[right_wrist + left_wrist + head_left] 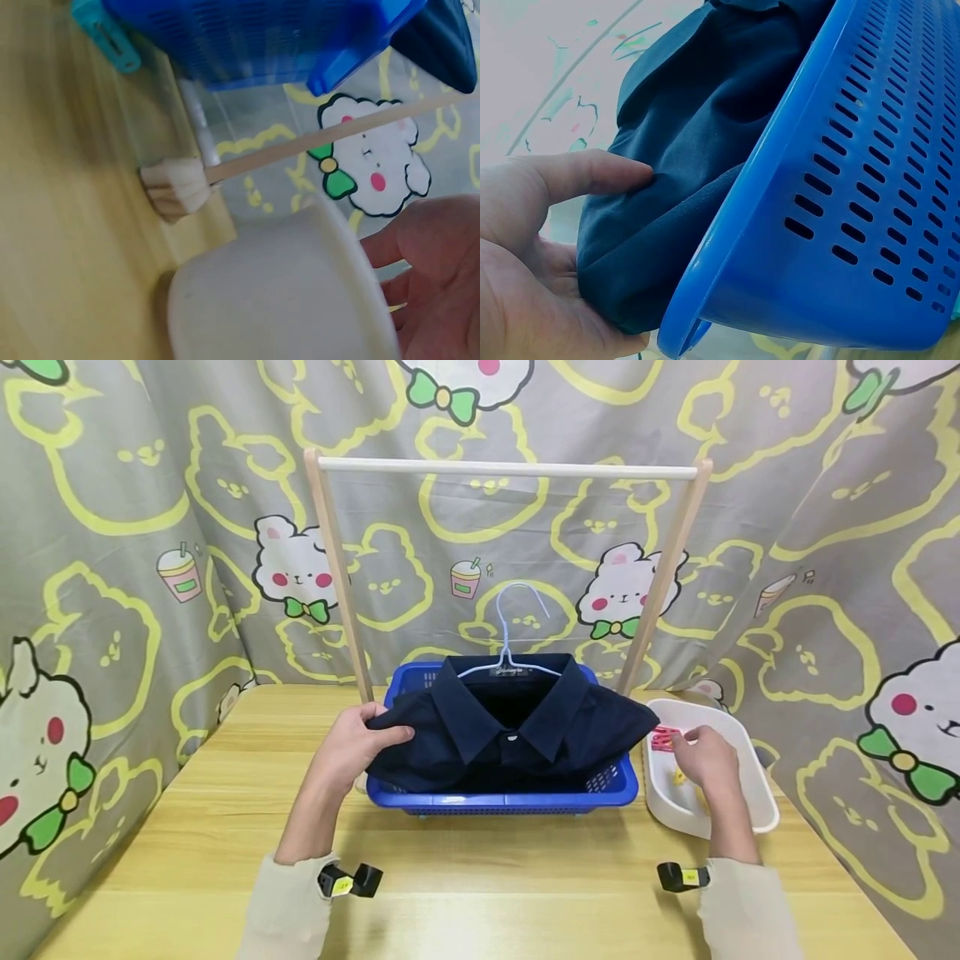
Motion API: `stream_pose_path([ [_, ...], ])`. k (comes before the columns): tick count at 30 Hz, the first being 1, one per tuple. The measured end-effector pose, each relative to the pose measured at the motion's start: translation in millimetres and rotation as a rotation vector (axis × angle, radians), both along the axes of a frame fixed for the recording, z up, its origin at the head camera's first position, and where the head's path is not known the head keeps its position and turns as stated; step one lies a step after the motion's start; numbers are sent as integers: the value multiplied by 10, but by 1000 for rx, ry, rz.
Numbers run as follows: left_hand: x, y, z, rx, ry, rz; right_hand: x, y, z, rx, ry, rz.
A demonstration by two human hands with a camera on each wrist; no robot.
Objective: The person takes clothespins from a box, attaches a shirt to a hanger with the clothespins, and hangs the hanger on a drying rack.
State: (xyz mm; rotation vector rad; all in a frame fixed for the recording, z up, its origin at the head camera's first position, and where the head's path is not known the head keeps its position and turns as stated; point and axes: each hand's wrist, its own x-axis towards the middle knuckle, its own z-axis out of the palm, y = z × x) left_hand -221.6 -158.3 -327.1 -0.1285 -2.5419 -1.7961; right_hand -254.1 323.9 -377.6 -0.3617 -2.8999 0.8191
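Note:
A dark navy collared shirt (420, 735) lies over a blue basket (510, 799), with a light-blue hanger (504, 627) in its neck and the hook upright. My left hand (356, 743) pinches the shirt's left shoulder, thumb in front and fingers behind; the left wrist view shows the thumb (604, 172) pressing the cloth beside the basket's rim. Over a white bin (753, 777) my right hand (708, 760) reaches in, fingers loosely bent beside pink clothespins (664, 739). The bin's wall partly hides these fingers in the right wrist view, and whether they touch a clothespin is unclear.
A rack with wooden posts (663, 585) and a white top bar (510, 467) stands around the basket. Yellow clips (678, 777) lie in the bin. All rests on a wooden table (487, 893), with a patterned curtain (480, 410) behind and at the sides.

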Motion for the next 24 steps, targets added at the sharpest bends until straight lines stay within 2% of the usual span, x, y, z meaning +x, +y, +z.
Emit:
stream_pose_path([
  [4, 3, 0, 6, 3, -11, 7, -13, 44, -53, -9, -61, -13],
  [11, 7, -4, 14, 5, -17, 12, -19, 84, -114, 44, -174, 23],
  [16, 7, -8, 17, 3, -11, 6, -15, 86, -135, 44, -247, 18],
  [24, 16, -7, 33, -12, -4, 1, -9, 80, -165, 57, -296, 39],
])
